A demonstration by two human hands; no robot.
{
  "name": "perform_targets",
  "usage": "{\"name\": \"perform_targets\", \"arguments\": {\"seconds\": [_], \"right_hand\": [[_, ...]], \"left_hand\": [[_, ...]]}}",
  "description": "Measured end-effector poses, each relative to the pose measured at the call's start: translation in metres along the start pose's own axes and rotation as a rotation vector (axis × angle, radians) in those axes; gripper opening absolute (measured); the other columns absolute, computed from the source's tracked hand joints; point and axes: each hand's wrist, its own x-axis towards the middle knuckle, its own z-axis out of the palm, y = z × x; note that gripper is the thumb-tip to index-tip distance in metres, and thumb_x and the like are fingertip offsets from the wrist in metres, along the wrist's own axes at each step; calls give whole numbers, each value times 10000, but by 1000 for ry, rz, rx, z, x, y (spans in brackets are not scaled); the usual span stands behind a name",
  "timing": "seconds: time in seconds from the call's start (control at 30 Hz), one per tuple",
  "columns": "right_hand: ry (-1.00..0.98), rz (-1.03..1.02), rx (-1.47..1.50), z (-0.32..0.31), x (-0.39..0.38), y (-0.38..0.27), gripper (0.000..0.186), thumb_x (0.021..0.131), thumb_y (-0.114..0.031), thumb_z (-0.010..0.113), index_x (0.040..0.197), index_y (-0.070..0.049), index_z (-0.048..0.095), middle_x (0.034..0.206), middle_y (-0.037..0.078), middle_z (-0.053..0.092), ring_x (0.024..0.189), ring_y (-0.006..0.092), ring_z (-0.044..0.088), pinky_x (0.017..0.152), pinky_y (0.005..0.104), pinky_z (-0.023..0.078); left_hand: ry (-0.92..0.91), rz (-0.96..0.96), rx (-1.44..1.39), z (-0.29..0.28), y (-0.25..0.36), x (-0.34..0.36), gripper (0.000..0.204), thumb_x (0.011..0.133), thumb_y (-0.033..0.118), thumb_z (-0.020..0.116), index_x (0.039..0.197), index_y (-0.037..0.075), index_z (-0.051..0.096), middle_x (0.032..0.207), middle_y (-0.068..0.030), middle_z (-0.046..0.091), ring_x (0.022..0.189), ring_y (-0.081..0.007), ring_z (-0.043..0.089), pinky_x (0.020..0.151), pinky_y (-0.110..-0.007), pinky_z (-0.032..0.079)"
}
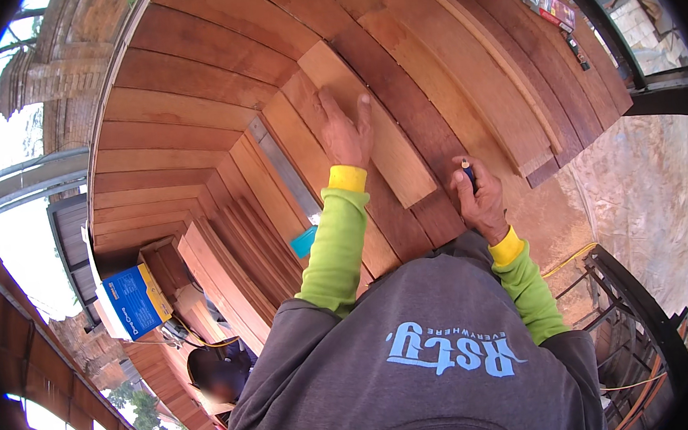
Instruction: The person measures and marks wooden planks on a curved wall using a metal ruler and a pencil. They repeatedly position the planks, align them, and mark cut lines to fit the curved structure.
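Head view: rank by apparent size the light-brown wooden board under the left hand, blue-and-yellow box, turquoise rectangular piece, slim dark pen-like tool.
1. Wooden board
2. Blue-and-yellow box
3. Turquoise piece
4. Pen-like tool, visible part; right hand covers some

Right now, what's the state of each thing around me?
Short board: lying flat
Left hand: open, resting on that board
Pen-like tool: held
Right hand: closed around that tool
Grey strip: lying flat, untouched
Long board: lying flat, untouched
Blue box: unclear whether closed

Bright daylight; glare at left; bent edges
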Motion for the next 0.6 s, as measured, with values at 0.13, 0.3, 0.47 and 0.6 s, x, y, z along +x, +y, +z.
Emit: {"name": "perform_targets", "arguments": {"seconds": [0.13, 0.3, 0.47, 0.6], "right_hand": [[10, -42, -26, -1, 1, -1, 183, 938, -128, 563, 1066, 2, 571, 654, 59, 574, 592, 137, 587, 557, 271, 462], [5, -40, -15, -1, 1, 0, 173, 925, -110, 575, 1066, -10, 574, 659, 76, 576, 594, 158, 600, 556, 284, 469], [-12, -15, -6, -2, 0, 1, 182, 923, -111, 582, 1078, -16, 570, 672, 82, 580, 602, 177, 608, 560, 291, 472], [-22, 3, -3, -1, 0, 2, 188, 927, -118, 581, 1087, -20, 568, 678, 84, 582, 608, 186, 611, 565, 293, 474]], "left_hand": [[112, -86, 119, 26, 7, 37, 891, 800, 431, 692, 1374, -123, 295, 1430, -356, 300, 1335, -454, 334, 1099, -397, 323], [65, -167, 211, 40, -2, 53, 920, 794, 383, 668, 1409, -127, 212, 1498, -345, 157, 1399, -441, 210, 1139, -405, 260], [44, -153, 311, 38, 3, 51, 859, 817, 342, 621, 1422, -106, 210, 1504, -331, 159, 1401, -438, 212, 1140, -405, 262], [28, -164, 384, 38, 8, 51, 832, 826, 329, 602, 1421, -103, 214, 1502, -327, 169, 1394, -443, 224, 1121, -415, 301]]}}
